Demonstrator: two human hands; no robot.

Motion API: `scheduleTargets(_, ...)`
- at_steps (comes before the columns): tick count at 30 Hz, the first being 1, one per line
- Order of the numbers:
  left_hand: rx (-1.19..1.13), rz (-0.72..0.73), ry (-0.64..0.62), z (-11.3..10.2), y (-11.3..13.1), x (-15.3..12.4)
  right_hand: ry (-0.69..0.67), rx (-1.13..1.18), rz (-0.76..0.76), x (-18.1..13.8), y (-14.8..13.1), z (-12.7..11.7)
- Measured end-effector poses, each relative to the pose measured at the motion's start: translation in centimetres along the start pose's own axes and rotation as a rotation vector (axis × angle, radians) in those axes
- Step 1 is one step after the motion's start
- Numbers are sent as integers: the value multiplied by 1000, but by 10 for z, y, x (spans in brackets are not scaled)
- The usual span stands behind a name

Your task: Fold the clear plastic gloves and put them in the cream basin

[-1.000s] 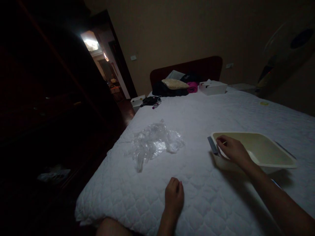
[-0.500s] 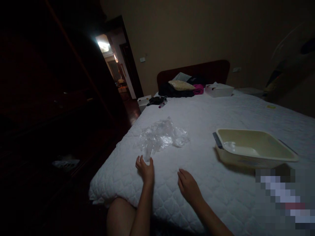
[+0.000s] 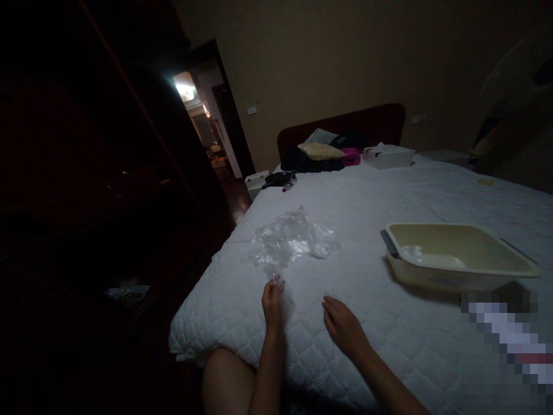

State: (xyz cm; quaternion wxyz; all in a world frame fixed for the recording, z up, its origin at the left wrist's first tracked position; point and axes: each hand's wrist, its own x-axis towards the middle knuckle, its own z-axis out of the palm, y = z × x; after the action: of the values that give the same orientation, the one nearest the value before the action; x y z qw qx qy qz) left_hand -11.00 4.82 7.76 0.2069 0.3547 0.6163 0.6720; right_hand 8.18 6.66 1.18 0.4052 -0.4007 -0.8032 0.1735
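My left hand [image 3: 272, 300] is closed in a pinch on a clear plastic bag [image 3: 275, 270], a thin crumpled piece rising from its fingertips. Just beyond it, a loose pile of clear plastic bags [image 3: 291, 239] lies on the white quilted bedspread [image 3: 363, 202]; whether the held piece is joined to the pile I cannot tell. To the right, my right hand [image 3: 343, 325] rests low over the quilt with its fingers stretched out side by side, holding nothing I can see.
A cream plastic basin [image 3: 458, 276] with grey handles stands on the bed at right, some clear plastic inside. Dark clothes [image 3: 311, 164], a pale cushion [image 3: 322, 151] and a white box [image 3: 389, 157] lie by the headboard [image 3: 341, 124]. A blurred-out patch covers the lower right.
My left hand has gone from spread fingers beside the pile to a pinch on a plastic bag. My right hand keeps much the same pose, and the view has shifted slightly.
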Motion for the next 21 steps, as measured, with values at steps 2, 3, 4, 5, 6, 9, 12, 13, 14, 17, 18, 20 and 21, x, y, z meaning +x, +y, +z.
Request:
scheduleTargets(2, -124, -41, -70, -1, 9, -27, 1, 65, 42, 1, -3, -2)
scheduleTargets(3, -339, -138, -130, -2, 13, -38, 4, 100, 69, 1, -4, -4)
scheduleTargets(4, -514, -235, -184, -2, 18, -48, 6, 137, 99, 2, -6, -6)
scheduleTargets(5, -619, -315, -227, -2, 22, -56, 9, 176, 134, 4, -8, -9)
scheduleTargets(6, -689, -384, -266, -2, 27, -62, 12, 217, 172, 6, -9, -12)
scheduleTargets(9, -762, -501, -364, -1, 36, -68, 13, 358, 271, 13, -12, -26)
scheduleTargets(12, -754, -524, -427, -1, 41, -67, -9, 506, 336, 18, -14, -41)
scheduleTargets(13, -738, -524, -447, -1, 42, -66, -17, 553, 358, 19, -14, -47)
scheduleTargets(14, -717, -521, -466, -1, 42, -66, -22, 602, 385, 20, -15, -52)
scheduleTargets(17, -620, -489, -510, -1, 41, -66, -21, 702, 478, 23, -20, -68)
scheduleTargets(18, -581, -476, -520, -1, 40, -66, -13, 705, 499, 24, -22, -73)
scheduleTargets(20, -508, -455, -533, -1, 38, -66, 3, 667, 515, 28, -26, -83)
scheduleTargets(21, -479, -446, -535, -2, 38, -65, 13, 640, 516, 30, -28, -87)
